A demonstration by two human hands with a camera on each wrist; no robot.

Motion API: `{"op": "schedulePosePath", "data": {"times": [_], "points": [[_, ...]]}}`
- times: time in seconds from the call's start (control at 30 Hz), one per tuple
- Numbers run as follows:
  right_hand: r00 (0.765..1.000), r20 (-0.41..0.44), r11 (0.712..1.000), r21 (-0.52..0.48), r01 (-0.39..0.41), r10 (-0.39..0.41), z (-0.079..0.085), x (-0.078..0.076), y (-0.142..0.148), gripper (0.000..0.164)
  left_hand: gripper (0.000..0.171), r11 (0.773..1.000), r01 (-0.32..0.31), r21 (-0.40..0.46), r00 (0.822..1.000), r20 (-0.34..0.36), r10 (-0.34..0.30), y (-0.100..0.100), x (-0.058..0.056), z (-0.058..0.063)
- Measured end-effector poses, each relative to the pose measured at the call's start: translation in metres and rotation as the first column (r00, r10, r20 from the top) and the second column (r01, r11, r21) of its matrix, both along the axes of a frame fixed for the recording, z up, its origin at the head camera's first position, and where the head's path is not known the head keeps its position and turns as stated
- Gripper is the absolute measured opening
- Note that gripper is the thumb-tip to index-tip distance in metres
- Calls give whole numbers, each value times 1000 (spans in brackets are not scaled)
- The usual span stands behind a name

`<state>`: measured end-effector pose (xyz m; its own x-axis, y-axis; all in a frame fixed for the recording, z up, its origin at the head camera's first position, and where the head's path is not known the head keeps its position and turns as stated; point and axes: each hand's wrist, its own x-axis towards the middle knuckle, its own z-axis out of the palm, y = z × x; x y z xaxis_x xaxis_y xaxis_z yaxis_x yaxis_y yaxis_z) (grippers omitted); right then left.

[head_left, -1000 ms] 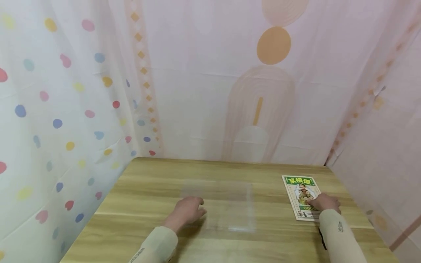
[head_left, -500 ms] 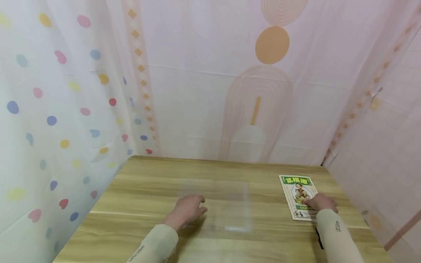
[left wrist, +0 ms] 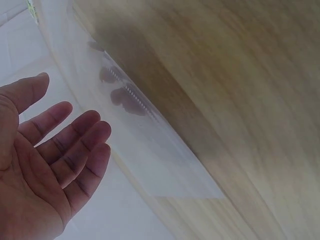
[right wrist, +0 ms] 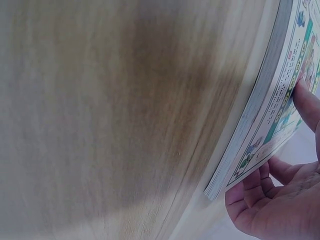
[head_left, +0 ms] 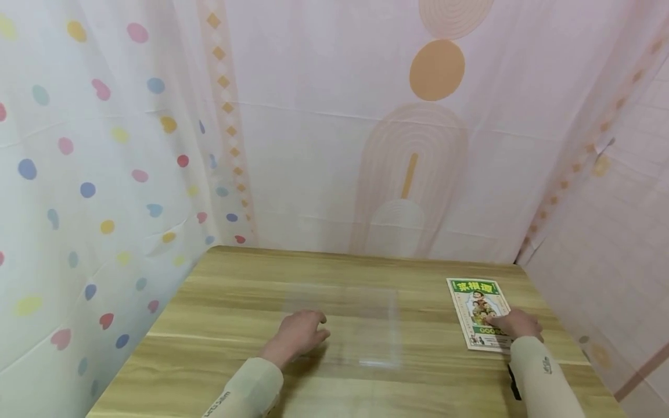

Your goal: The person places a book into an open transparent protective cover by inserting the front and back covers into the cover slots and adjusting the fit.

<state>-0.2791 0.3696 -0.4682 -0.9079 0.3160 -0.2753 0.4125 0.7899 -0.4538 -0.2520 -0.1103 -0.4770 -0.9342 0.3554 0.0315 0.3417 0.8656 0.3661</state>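
At the table's right side lies a book (head_left: 477, 305) with a green-and-white illustrated cover. My right hand (head_left: 522, 324) holds its right edge; in the right wrist view the thumb rests on the cover of the book (right wrist: 285, 95) and the curled fingers (right wrist: 255, 192) are at its side. A clear, glossy plastic sheet or sleeve (head_left: 371, 334) lies flat in the middle. My left hand (head_left: 298, 332) hovers near its left part with loosely bent fingers and nothing in them. The left wrist view shows the plastic (left wrist: 150, 150) with a dotted white line, beyond the fingertips.
The wood-grain table (head_left: 240, 278) has its back edge against a pale patterned curtain (head_left: 313, 174). A dotted curtain (head_left: 115, 203) hangs along the left side, and another pale curtain (head_left: 601, 244) borders the right.
The head view shifts slightly. Both hands keep their places, and the book and plastic stay where they were.
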Motion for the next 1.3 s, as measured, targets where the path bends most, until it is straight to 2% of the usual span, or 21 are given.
{"op": "schedulePosePath", "data": {"times": [0.27, 0.5, 0.63, 0.93, 1.13, 1.3], "points": [[999, -2, 999, -38, 38, -38, -3, 0, -2, 85, 30, 1000, 13, 16, 1000, 7, -13, -6, -1, -2], [1000, -8, 999, -46, 25, -26, -5, -4, -11, 85, 29, 1000, 7, 10, 1000, 3, -7, -10, 4, -5], [999, -22, 997, -70, 43, -45, -7, -4, -11, 86, 30, 1000, 2, 9, 1000, 7, -2, -10, 5, -3], [994, -54, 995, -43, 94, -96, -6, -4, -7, 88, 30, 1000, 1, 10, 1000, 0, -1, -9, 3, -2], [996, -54, 996, -58, 61, -64, -4, 1, -5, 91, 31, 1000, 10, -8, 1000, 7, -10, -11, 3, 2], [996, -92, 999, -30, -10, 7, -4, 0, -1, 79, 31, 1000, 12, -18, 1000, 6, -12, -13, 3, 7]]}}
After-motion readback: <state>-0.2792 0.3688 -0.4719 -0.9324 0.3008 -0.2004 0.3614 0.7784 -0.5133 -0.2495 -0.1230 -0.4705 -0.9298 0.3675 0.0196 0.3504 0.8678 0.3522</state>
